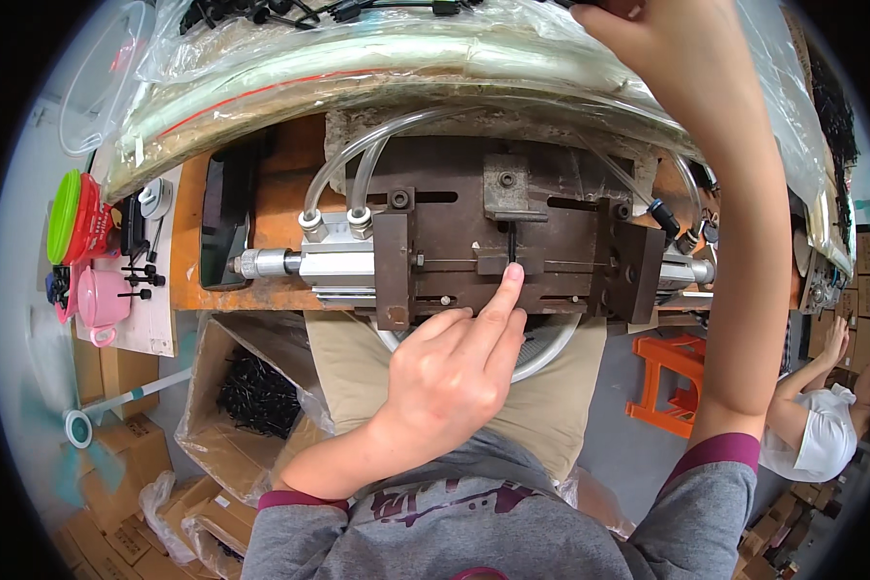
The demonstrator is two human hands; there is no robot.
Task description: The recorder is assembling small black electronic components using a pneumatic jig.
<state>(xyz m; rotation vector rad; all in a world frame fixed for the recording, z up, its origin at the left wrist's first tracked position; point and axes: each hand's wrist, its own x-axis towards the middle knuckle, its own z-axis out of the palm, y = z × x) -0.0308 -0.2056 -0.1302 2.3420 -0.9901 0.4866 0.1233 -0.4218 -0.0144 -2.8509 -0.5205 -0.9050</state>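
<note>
My left hand point(454, 372) reaches over the front of a dark metal fixture point(454, 232). Its index finger is stretched out, with the tip against the lower end of a slim black piece point(512, 238) in the middle of the fixture; the other fingers are loosely bent and hold nothing visible. A metal bracket point(507, 184) stands just beyond that piece. My right arm stretches far forward, and my right hand point(638, 21) is at the top edge beside clear plastic sheeting point(532, 63). Most of its fingers are cut off, so their grip is hidden. Black cable-like parts point(358, 10) lie on the sheeting.
Silver air cylinders point(338, 266) with clear hoses point(362, 159) flank the fixture. A black tray point(227, 217), pink cup point(101, 300) and red basket point(87, 217) are at left. Below stands a carton point(208, 396) of black parts. An orange stool point(667, 382) and another person point(812, 430) are at right.
</note>
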